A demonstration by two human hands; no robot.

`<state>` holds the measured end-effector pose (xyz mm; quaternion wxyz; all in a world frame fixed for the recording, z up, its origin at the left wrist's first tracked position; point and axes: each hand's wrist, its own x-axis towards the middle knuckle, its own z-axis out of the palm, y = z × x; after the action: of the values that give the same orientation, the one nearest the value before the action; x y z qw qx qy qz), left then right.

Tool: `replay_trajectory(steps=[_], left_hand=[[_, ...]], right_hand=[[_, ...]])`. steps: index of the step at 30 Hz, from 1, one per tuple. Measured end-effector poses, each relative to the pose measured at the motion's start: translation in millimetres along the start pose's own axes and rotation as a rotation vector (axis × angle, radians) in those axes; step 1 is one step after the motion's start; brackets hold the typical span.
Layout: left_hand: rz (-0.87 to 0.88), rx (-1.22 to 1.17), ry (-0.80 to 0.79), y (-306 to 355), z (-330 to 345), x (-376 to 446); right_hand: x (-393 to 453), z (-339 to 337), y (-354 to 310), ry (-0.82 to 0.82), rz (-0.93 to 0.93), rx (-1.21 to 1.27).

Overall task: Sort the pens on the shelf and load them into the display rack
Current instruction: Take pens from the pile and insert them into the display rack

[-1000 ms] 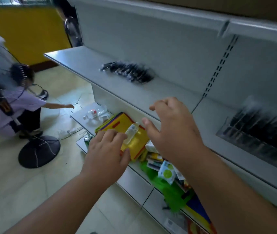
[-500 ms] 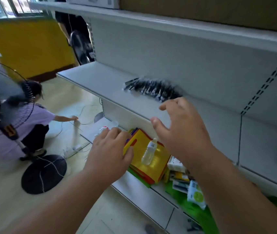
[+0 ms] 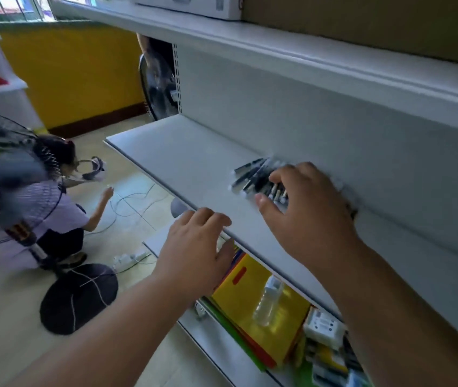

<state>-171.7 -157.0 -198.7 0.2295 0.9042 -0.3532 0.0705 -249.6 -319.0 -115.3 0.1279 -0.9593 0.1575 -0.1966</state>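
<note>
A loose pile of black pens lies on the grey middle shelf, close to its back wall. My right hand hovers over the right part of the pile with fingers spread and bent, hiding several pens; whether it touches them I cannot tell. My left hand is at the shelf's front edge, fingertips resting on it, holding nothing. The display rack is out of view.
The lower shelf holds yellow folders, a small clear bottle and white boxes. A person crouches on the floor at left beside a standing fan with a black base. Cables cross the floor.
The view has swung left and up toward the pens. My right hand has reached from in front of the shelf to over the pile; my left hand has come up to the shelf edge.
</note>
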Motion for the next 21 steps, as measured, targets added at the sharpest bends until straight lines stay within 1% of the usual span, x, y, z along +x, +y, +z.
replay_trajectory(steps=[4,6,9,13,18,21], left_hand=[[0.046,-0.035,-0.014,-25.5,9.1,39.4],[0.086,-0.038,-0.047,-39.2,13.4,65.0],[0.170,-0.061,-0.109,-54.1,20.4,104.2],[0.259,-0.105,-0.145,-67.6,34.7,156.5],[0.309,0.062,-0.280,-80.4,54.2,202.9],[0.329,0.081,-0.337,-85.3,61.1,222.8]], right_hand=[[25.8,19.6,1.1,0.031,0.037,0.000],[40.2,27.7,0.1,0.053,0.078,-0.018],[58.7,36.6,-2.5,0.088,0.165,-0.048],[77.5,47.3,-7.0,0.149,0.304,-0.106],[83.5,63.7,-18.1,0.195,0.467,-0.162],[77.7,70.3,-24.1,0.187,0.540,-0.182]])
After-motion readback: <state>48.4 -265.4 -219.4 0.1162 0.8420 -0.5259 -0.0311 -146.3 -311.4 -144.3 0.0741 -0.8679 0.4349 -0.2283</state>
